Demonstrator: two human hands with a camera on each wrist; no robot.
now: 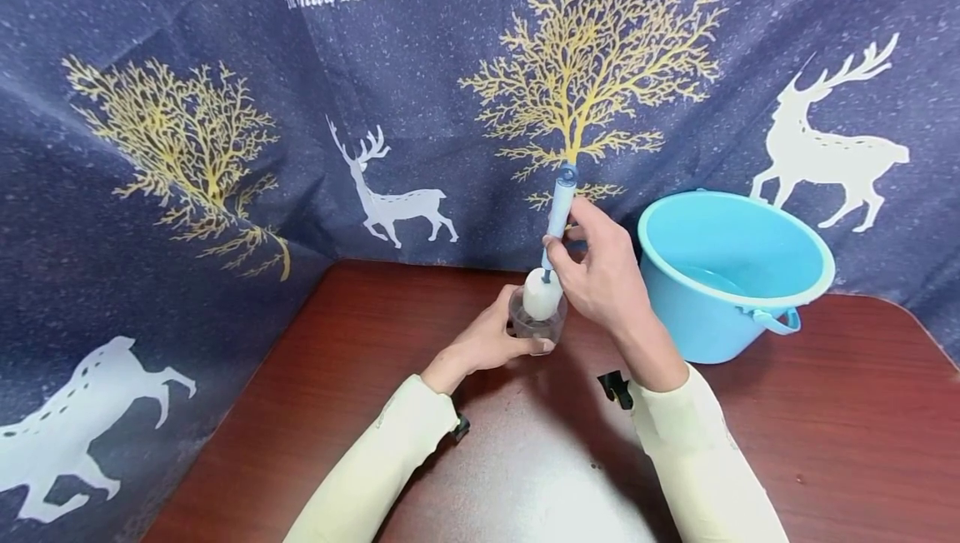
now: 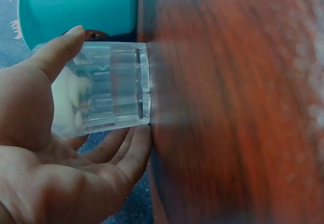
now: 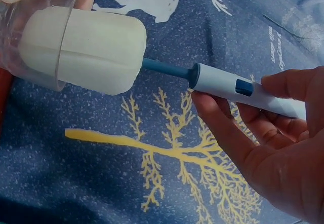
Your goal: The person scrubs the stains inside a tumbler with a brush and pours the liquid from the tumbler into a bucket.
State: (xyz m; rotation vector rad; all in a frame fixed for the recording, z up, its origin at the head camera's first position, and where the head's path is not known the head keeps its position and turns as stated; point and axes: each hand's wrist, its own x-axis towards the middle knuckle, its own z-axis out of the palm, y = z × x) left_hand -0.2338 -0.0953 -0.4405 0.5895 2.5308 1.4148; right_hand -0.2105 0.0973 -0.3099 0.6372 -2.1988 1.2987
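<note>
A clear cup stands upright on the table, and my left hand grips it round the side with the thumb across its front. My right hand pinches the light blue handle of a sponge cup brush between thumb and fingers. The brush's white sponge head is partly inside the cup's mouth, its upper part outside. Tilted slightly, the handle rises above the cup to a dark blue hanging loop. Where the sponge touches the inner wall is unclear through the plastic.
A light blue bucket with a side handle stands on the reddish-brown wooden table, right of my right hand. Behind the table hangs a dark blue cloth printed with deer and golden trees. Black wrist mounts sit at the sleeves.
</note>
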